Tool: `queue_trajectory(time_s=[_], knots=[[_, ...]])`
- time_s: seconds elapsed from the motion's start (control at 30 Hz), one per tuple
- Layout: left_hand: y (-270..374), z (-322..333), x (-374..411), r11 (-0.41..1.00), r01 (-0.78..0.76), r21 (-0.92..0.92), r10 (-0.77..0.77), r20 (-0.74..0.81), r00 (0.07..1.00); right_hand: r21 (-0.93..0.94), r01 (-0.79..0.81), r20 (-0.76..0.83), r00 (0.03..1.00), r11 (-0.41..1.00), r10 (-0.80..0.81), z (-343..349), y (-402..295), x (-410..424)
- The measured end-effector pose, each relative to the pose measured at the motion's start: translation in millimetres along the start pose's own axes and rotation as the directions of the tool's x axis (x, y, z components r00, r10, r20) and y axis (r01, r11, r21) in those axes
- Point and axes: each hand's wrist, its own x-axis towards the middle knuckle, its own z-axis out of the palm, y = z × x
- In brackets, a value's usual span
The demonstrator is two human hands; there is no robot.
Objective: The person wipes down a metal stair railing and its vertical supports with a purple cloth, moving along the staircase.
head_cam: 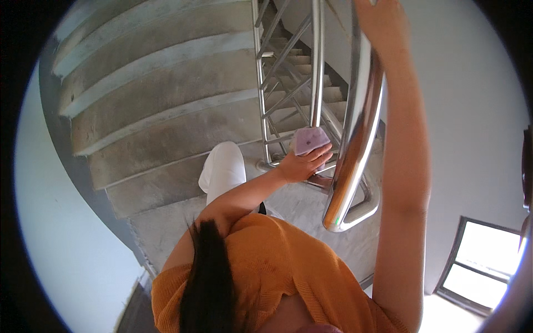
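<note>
My left hand (306, 164) is closed on a pale purple cloth or sponge (310, 140) with a dark spot on it. The cloth lies against an upright metal tube (317, 83) of the stair railing, near its lower end. Up at the top edge of the view, my right hand (385, 27) grips the thick polished metal handrail (358, 158); its fingertips are partly cut off or hidden. The handrail slopes down between my two arms and bends back in a rounded end (366, 208) close to my body.
Concrete steps (166, 91) rise on the left, beside a wall with a grey-painted base (62, 108). Beyond the thin railing bars (287, 95), another flight (304, 62) is visible. My white-trousered leg (225, 166) is by the lowest step. A window (479, 258) is at the lower right.
</note>
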Motion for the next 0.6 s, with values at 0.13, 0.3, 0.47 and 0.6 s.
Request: queue_trajectory(time_s=[0.13,0.3,0.47,0.6], knots=[[17.7,-5.7,-4.0,0.909,0.319,-0.269,-0.36,-0.118,0.925,0.011,0.323,-0.09,0.943,0.946,-0.32,9.1,47.8,-9.7],[2.0,-9.6,6.6,0.434,0.232,-0.871,-0.672,-0.141,0.727,0.126,0.441,-0.081,0.897,0.888,-0.434,0.9,76.3,-89.3],[-6.4,-0.4,-3.5,0.104,0.275,-0.956,-0.773,0.096,0.628,0.253,0.373,0.006,0.922,0.893,-0.387,-2.1,105.2,-153.2],[-35.9,27.4,-8.6,-0.488,-0.078,-0.869,-0.809,0.417,0.416,0.387,0.135,0.062,0.983,0.912,-0.172,-4.5,108.4,-191.9]])
